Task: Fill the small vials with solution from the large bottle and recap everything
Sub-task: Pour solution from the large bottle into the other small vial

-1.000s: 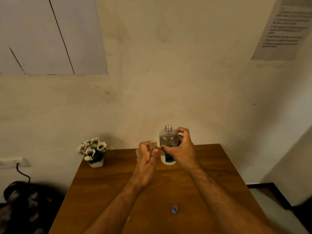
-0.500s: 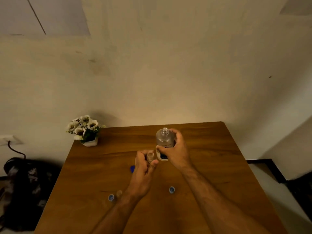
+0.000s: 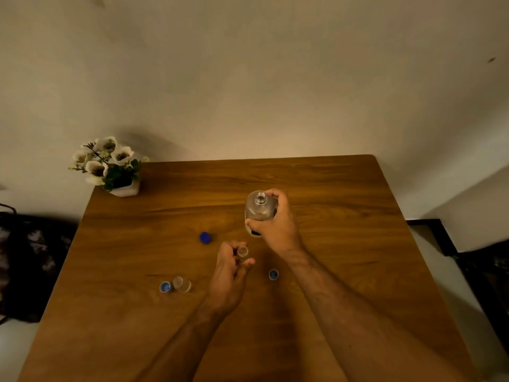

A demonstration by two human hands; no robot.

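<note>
- While my right hand [image 3: 276, 226] grips the uncapped large bottle [image 3: 259, 209] upright above the tabletop [image 3: 344, 216], its clear wall looks slippery; mid-body suits.
- My left hand [image 3: 230, 267] pinches a light, open small vial [image 3: 242, 252], probably fragile.

You can read no text anywhere here: the label on the large bottle [image 3: 259, 213] that your right hand [image 3: 275, 221] grips, at the far middle of the table, is too dark and mostly covered
</note>
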